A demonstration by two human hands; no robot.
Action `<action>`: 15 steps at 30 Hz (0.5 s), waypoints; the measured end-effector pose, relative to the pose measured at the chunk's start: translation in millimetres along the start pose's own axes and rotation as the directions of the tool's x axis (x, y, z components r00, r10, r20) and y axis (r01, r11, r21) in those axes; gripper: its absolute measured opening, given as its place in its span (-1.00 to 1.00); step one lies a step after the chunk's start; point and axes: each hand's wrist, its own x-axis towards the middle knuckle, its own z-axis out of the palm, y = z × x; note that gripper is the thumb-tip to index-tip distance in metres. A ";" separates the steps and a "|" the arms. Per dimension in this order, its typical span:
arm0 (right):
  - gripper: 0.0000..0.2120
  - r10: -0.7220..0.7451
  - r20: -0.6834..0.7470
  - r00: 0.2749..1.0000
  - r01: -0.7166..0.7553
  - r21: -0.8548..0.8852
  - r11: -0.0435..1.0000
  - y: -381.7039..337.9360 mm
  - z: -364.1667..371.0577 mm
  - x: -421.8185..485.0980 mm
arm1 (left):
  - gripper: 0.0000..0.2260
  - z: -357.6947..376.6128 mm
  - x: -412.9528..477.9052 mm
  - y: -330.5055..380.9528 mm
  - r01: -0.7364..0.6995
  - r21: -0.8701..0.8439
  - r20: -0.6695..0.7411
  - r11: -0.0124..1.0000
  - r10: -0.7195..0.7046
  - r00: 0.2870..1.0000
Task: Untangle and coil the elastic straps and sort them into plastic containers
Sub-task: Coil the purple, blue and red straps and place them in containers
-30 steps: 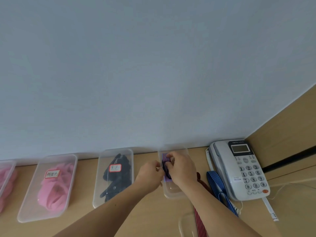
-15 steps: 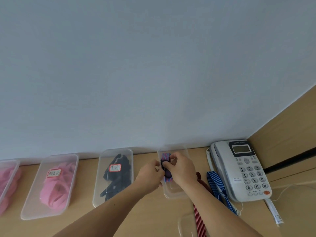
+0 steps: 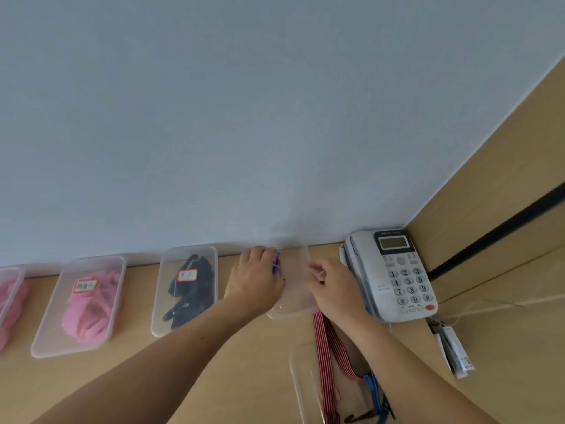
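My left hand (image 3: 255, 278) grips a small coiled purple strap (image 3: 276, 264) at the left wall of a clear plastic container (image 3: 293, 310) by the wall. My right hand (image 3: 333, 284) is over the container's right wall. Its fingers are curled and its fingertips pinch at that rim, though blur hides the exact contact. A red striped strap (image 3: 324, 359) runs from under my right wrist towards me. Beside it, at the lower right, lies a blue strap (image 3: 374, 390).
Left of my hands stand a container of black straps (image 3: 186, 289), one of pink straps (image 3: 82, 304) and a third with pink at the frame edge (image 3: 9, 301). A white desk phone (image 3: 394, 276) fills the right corner. Another clear container (image 3: 302, 384) lies near me.
My hands, together on the purple coil before, have drawn apart. The left keeps the coil at the container's left side and the right has moved to its right side. The view has tilted down.
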 end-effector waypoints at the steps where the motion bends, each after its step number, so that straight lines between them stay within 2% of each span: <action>1: -0.79 0.005 0.008 1.000 -0.004 -0.022 1.000 6.7 -10.1 -6.9 | -0.55 -0.5 -3.5 9.0 -0.040 0.007 0.006 0.999 0.040 0.999; 5: -0.83 0.072 0.033 0.997 -0.068 -0.129 0.989 39.9 -49.0 -37.8 | -0.52 6.7 -23.1 41.2 -0.076 -0.015 0.142 0.997 0.077 0.987; 9: -0.85 0.126 0.105 0.987 -0.096 -0.251 0.963 72.8 -75.0 -67.6 | -0.57 26.2 -51.0 71.6 -0.067 -0.065 0.143 0.996 0.076 0.987; 15: -0.60 0.194 0.265 0.944 -0.105 -0.315 0.943 96.9 -81.8 -98.9 | -0.62 44.4 -80.8 111.2 -0.024 -0.140 0.093 0.990 0.037 0.995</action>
